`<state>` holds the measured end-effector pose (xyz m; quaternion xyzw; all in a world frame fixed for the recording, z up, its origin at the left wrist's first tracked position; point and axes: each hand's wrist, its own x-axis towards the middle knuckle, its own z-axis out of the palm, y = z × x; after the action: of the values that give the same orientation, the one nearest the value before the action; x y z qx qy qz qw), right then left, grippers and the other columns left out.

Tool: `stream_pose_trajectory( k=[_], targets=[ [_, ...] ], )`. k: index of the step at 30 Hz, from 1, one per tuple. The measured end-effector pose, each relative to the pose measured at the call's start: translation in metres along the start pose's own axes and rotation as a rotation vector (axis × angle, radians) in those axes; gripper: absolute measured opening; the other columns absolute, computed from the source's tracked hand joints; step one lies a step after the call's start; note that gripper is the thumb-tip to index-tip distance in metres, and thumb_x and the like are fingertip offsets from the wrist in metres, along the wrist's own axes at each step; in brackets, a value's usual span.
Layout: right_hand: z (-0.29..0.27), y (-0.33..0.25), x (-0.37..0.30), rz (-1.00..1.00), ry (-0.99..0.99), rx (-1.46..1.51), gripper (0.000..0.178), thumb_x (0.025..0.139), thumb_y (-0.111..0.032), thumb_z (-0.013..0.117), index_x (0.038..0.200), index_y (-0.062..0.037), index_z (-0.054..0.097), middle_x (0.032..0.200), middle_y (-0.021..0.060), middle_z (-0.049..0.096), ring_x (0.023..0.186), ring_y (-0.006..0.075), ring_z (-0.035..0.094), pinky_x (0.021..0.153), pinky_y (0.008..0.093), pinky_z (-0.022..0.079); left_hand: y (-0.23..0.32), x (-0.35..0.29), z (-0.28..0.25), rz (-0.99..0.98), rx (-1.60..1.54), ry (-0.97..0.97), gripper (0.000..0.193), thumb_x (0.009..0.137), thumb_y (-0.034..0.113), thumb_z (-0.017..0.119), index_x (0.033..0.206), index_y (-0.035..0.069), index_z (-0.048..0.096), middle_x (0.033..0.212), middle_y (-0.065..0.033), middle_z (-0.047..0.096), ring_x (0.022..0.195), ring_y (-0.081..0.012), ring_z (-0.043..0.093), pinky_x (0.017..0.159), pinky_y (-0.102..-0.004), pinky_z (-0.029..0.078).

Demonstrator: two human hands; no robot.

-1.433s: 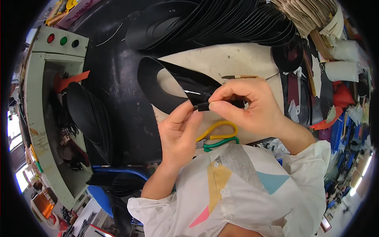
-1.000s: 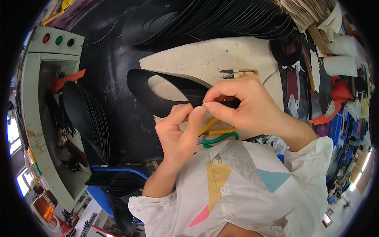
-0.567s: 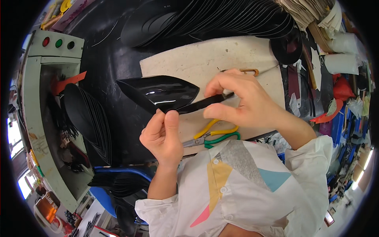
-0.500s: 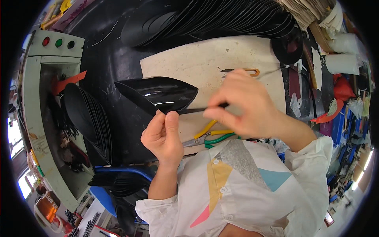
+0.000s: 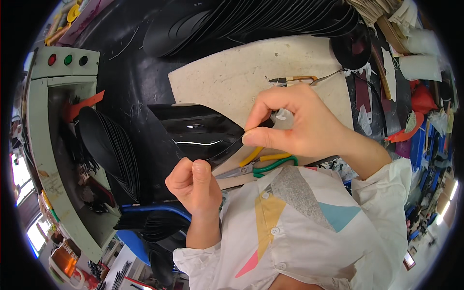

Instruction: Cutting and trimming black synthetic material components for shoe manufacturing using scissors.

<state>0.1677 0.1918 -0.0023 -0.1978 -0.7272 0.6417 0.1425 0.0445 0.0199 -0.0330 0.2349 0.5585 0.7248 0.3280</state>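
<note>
A glossy black curved piece (image 5: pixel 198 126) is held above the table, its surface bent and shining. My right hand (image 5: pixel 299 123) pinches its pointed right end between thumb and forefinger. A short dark end shows just past those fingers. My left hand (image 5: pixel 195 186) is closed at the lower edge of the piece, thumb up against the curled fingers; the gripped part is hidden. Beneath the hands lie scissors (image 5: pixel 247 169) with yellow and green handles, partly covered by my shirt. A small cutter with an orange-brown handle (image 5: pixel 302 79) lies beyond my right hand.
A pale board (image 5: pixel 217 77) covers part of the black table (image 5: pixel 125 72). Stacked black curved panels stand along the back (image 5: pixel 270 19) and at the left (image 5: pixel 108 145). Further left is a grey machine housing (image 5: pixel 41 111) with buttons. A black roll (image 5: pixel 350 50) sits back right.
My right hand has moved a little left, to the tip of the black piece. The piece has turned and lowered, its broad face now more toward me. My left hand has shifted slightly down.
</note>
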Motion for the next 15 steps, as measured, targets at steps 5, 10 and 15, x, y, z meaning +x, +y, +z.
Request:
stream_pose_trajectory(
  k=[5, 10, 15],
  targets=[
    [0.0, 0.008, 0.015, 0.214, -0.138, 0.208, 0.024, 0.072, -0.009, 0.075, 0.077, -0.0078, 0.052, 0.08, 0.0009, 0.06, 0.069, 0.0063, 0.052, 0.066, 0.0215, 0.042, -0.001, 0.001, -0.002, -0.019, -0.172, 0.082, 0.019, 0.088, 0.012, 0.061, 0.077, -0.003, 0.056, 0.073, -0.0028, 0.056, 0.066, -0.0069, 0.047, 0.062, -0.0212, 0.036],
    [0.019, 0.005, 0.02, 0.0, -0.165, 0.32, 0.027, 0.073, -0.003, 0.071, 0.075, -0.0079, 0.044, 0.075, 0.0033, 0.056, 0.066, 0.012, 0.053, 0.061, 0.0248, 0.042, 0.008, 0.006, 0.004, -0.07, -0.147, 0.113, 0.033, 0.084, 0.006, 0.064, 0.112, -0.004, 0.05, 0.104, -0.0109, 0.06, 0.091, -0.0171, 0.06, 0.086, -0.0313, 0.045],
    [0.035, -0.005, 0.02, -0.336, -0.12, -0.026, 0.024, 0.07, 0.002, 0.066, 0.073, -0.0055, 0.043, 0.061, 0.0063, 0.052, 0.055, 0.0236, 0.055, 0.048, 0.03, 0.039, 0.026, 0.009, -0.019, -0.109, -0.071, -0.061, 0.041, 0.082, 0.008, 0.062, 0.117, -0.006, 0.047, 0.114, -0.0159, 0.058, 0.105, -0.0226, 0.057, 0.094, -0.0363, 0.043]
  ],
)
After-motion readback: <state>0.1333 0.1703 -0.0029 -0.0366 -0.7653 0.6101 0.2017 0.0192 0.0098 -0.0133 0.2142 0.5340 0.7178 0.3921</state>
